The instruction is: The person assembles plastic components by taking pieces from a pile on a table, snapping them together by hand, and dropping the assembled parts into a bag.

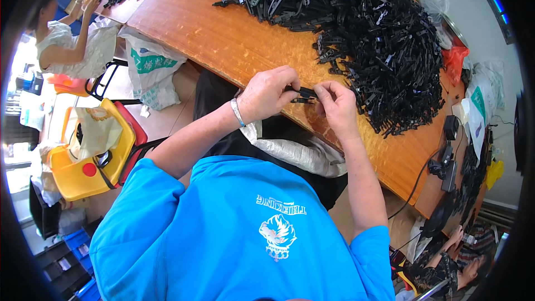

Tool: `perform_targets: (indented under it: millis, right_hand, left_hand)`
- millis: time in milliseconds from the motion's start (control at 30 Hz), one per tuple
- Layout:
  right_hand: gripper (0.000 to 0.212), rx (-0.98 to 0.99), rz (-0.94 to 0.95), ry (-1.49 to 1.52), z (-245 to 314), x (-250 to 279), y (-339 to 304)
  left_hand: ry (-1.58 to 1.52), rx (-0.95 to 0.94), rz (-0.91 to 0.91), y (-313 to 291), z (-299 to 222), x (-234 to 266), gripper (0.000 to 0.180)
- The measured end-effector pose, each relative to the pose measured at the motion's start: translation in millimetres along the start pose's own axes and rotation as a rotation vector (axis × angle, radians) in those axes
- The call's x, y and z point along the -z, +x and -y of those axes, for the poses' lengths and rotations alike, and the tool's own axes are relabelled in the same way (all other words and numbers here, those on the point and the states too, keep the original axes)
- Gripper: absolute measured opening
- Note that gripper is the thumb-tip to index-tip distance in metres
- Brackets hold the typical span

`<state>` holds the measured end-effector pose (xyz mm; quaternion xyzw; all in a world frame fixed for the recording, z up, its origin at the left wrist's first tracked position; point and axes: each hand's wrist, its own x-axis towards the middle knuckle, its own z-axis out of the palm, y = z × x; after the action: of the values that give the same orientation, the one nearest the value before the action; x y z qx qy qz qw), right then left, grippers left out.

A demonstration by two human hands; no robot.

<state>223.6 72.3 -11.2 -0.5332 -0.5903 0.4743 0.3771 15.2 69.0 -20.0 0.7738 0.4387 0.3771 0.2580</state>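
At the table point(251, 39), black pieces point(306, 91) bridge both hands point(266, 93) point(337, 107).

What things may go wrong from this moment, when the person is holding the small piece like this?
The black piece pinched between left hand and right hand is near the table edge; if it slips, it might drop toward the white sack below.

The loose heap beyond the right hand might slide if bumped.

The cable over the table's edge might get snagged.
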Motion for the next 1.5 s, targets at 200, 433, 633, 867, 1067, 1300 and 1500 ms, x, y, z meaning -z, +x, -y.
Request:
perform_targets:
  millis: [200, 433, 633, 867, 1067, 1300, 1500]
  right_hand:
    - [0.012, -0.172, 0.091, 0.086, -6, 9, 0]
    - [0.011, -0.092, 0.111, -0.038, -14, 5, 6]
    - [0.011, -0.063, 0.095, -0.066, -19, 2, 8]
    - [0.018, -0.019, 0.075, -0.238, -22, -1, 9]
    - [0.025, 0.051, 0.097, -0.489, -13, 5, 14]
    - [0.021, -0.005, 0.139, -0.322, -16, 9, 11]
    - [0.018, -0.025, 0.208, -0.273, -18, 15, 10]
  left_hand:
    - [-0.497, 0.446, 0.111, -10, -1, -6, 0.015]
    - [-0.414, 0.537, 0.017, -12, -7, -12, 0.014]
    - [-0.295, 0.559, 0.015, -9, -10, -14, 0.014]
    - [-0.178, 0.518, 0.004, -9, -9, -14, 0.012]
    - [-0.053, 0.412, -0.031, -5, -4, -19, 0.012]
    - [0.009, 0.388, -0.067, -3, 4, -35, 0.007]
    - [-0.017, 0.429, -0.053, -6, -2, -39, 0.005]
